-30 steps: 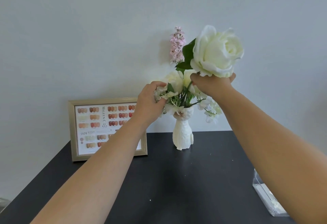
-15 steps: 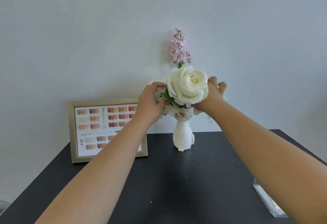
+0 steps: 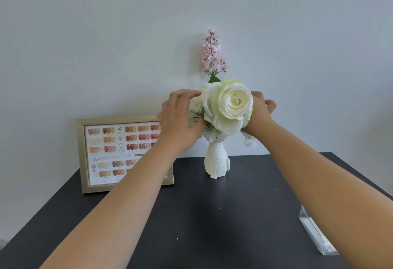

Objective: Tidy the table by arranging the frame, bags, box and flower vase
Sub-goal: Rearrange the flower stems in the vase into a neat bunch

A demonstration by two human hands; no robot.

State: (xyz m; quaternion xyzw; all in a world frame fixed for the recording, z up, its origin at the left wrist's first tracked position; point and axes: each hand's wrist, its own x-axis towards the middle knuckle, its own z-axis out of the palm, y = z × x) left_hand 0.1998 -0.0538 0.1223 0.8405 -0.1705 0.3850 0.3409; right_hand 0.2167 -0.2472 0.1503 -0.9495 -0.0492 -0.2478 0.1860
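Observation:
A white ribbed vase (image 3: 215, 164) stands at the back of the black table (image 3: 191, 215), filled with artificial flowers. A big white rose (image 3: 231, 102) faces me in the bunch, and a pink flower sprig (image 3: 212, 54) rises behind it. My left hand (image 3: 180, 117) cups the small white blossoms on the left side of the bunch, fingers over them and thumb under. My right hand (image 3: 259, 111) holds the rose from behind on its right side, with most of its fingers hidden by the petals. A gold picture frame (image 3: 81, 156) showing a nail-colour chart leans on the wall at the left.
A clear plastic box (image 3: 316, 234) lies at the table's right edge, partly behind my right forearm. A pale wall closes off the back of the table. The table's corners fall away at left and right.
My right hand brought the white rose down from above the bunch into the vase, where it now faces me. My left hand stayed on the small white blossoms and spread its fingers.

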